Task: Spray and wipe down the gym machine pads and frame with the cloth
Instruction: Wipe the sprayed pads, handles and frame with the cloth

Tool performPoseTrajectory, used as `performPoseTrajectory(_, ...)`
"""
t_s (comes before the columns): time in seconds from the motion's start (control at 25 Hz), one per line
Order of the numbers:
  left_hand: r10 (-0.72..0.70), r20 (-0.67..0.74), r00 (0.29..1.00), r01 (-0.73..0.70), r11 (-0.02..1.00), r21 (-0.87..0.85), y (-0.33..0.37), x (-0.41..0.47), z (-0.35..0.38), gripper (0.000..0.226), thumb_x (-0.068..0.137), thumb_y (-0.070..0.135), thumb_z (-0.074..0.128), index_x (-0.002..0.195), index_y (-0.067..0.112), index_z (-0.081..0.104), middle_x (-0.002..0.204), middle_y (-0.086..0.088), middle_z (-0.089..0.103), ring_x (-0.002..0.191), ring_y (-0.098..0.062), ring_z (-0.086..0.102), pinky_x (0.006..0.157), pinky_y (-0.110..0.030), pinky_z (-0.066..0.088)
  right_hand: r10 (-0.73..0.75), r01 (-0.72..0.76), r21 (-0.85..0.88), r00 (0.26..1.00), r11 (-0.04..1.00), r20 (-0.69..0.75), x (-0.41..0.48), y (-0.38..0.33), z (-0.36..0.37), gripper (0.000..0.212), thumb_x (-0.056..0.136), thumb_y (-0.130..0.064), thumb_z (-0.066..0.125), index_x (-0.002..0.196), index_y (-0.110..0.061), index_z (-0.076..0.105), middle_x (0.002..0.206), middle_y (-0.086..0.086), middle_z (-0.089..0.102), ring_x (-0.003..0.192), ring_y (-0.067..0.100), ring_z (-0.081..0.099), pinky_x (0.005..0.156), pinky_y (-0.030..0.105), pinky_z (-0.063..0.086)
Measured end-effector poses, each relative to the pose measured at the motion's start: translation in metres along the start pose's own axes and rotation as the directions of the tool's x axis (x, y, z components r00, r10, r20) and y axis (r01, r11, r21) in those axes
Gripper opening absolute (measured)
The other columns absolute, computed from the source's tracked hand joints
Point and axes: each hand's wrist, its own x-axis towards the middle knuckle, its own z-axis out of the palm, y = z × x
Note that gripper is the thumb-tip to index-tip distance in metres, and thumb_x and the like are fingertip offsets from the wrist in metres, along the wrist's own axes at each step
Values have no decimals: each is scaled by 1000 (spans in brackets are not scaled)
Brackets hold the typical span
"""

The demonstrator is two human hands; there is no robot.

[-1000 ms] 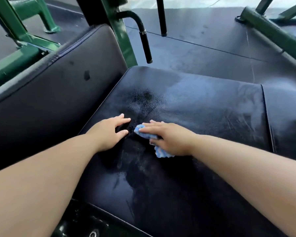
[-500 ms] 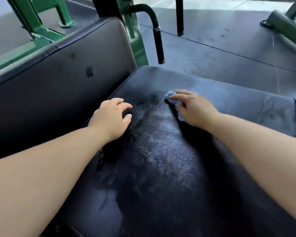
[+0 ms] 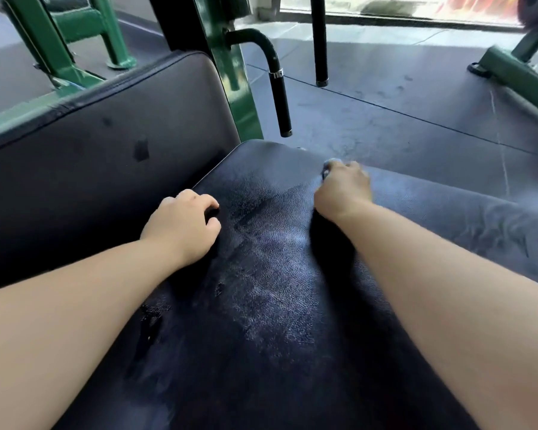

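We see both bare arms reaching over the black seat pad [image 3: 261, 274] of the machine. The right hand [image 3: 343, 187] is at the far edge of this pad and is blurred. Its fingers are curled down around the cloth [image 3: 329, 165], of which only a small pale blue-grey bit shows at the fingertips, against the pad. The left hand [image 3: 180, 226] rests on the left side of the seat pad, close to the back pad [image 3: 90, 169]. Its fingers are loosely bent with the tips on the surface, and it holds nothing. The middle of the seat pad shines wet, with some dark patches nearer to us. The back pad stands along the left and has a few dark marks. Behind it rises the green frame [image 3: 230, 72], from which a black curved handle [image 3: 280, 100] hangs down just beyond the far corner of the seat pad. A second black bar [image 3: 320, 41] hangs beside it. Beyond lies the grey floor [image 3: 401, 94], with another green beam [image 3: 516, 79] at the right.
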Motion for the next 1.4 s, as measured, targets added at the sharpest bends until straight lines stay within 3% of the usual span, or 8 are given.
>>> performPoseTrajectory(0.16, -15, 29, 999, 11, 994, 110, -2, 11, -2, 46, 94, 37, 40, 140, 31, 39, 141, -3, 41, 126, -27, 39, 100, -39, 37, -607, 602, 79, 785, 794, 119, -45, -25, 18, 38, 90, -20, 51, 126, -28, 58, 129, 5, 58, 117, 28, 52, 101, 38, 40)
performPoseTrajectory(0.36, 68, 12, 998, -69, 986, 152, -7, 10, 2, 46, 95, 38, 37, 141, 31, 40, 137, 3, 46, 123, -22, 39, 101, -35, 36, 82, -83, -22, 996, 996, -35, 42, 23, -12, 33, 87, -20, 50, 118, -22, 63, 127, 9, 61, 117, 29, 55, 98, 33, 43)
performPoseTrajectory(0.56, 54, -52, 997, -50, 996, 77, -11, 15, 0, 41, 93, 35, 40, 134, 33, 48, 128, 7, 50, 119, -18, 42, 96, -35, 42, -617, 612, 90, 766, 786, 181, -13, -30, 23, 38, 93, -20, 46, 128, -29, 57, 140, -5, 52, 129, 21, 45, 111, 34, 29)
performPoseTrajectory(0.76, 51, 6, 999, -51, 998, -21, -19, 19, -7, 42, 87, 38, 50, 129, 38, 54, 126, 15, 47, 113, -12, 48, 91, -31, 43, -30, 31, -32, 999, 999, 31, 59, -2, -2, 35, 87, -19, 51, 121, -23, 62, 130, 10, 59, 120, 29, 53, 100, 33, 41)
performPoseTrajectory(0.96, 47, -15, 999, -47, 997, -59, -20, 18, -6, 42, 87, 38, 51, 128, 38, 54, 121, 17, 48, 109, -12, 51, 86, -27, 43, -671, 662, 116, 718, 740, 183, -4, -62, 41, 42, 90, -18, 49, 130, -31, 56, 138, -4, 53, 127, 20, 46, 111, 32, 27)
performPoseTrajectory(1.16, 73, -23, 997, -74, 996, -41, -24, 27, -11, 47, 87, 37, 50, 133, 42, 46, 118, 19, 53, 108, -12, 53, 85, -27, 45, -31, 34, -50, 998, 998, 62, 71, -36, 18, 37, 89, -22, 46, 124, -28, 58, 130, 11, 59, 119, 31, 53, 100, 35, 40)
performPoseTrajectory(1.32, -7, -30, 1000, 8, 999, 32, -22, 42, -12, 41, 93, 39, 44, 133, 42, 48, 119, 16, 53, 113, -14, 52, 83, -29, 45, -623, 621, 81, 758, 780, 192, -1, -75, 47, 44, 90, -21, 49, 132, -33, 51, 136, -4, 55, 122, 21, 49, 98, 29, 36)
performPoseTrajectory(1.4, -12, 4, 1000, 12, 999, 43, -23, 43, -9, 35, 93, 41, 44, 127, 41, 55, 121, 16, 50, 115, -15, 50, 86, -30, 46, -562, 572, -29, 814, 820, 146, 29, -62, 38, 44, 91, -27, 49, 133, -39, 48, 137, -4, 52, 126, 22, 45, 102, 32, 33)
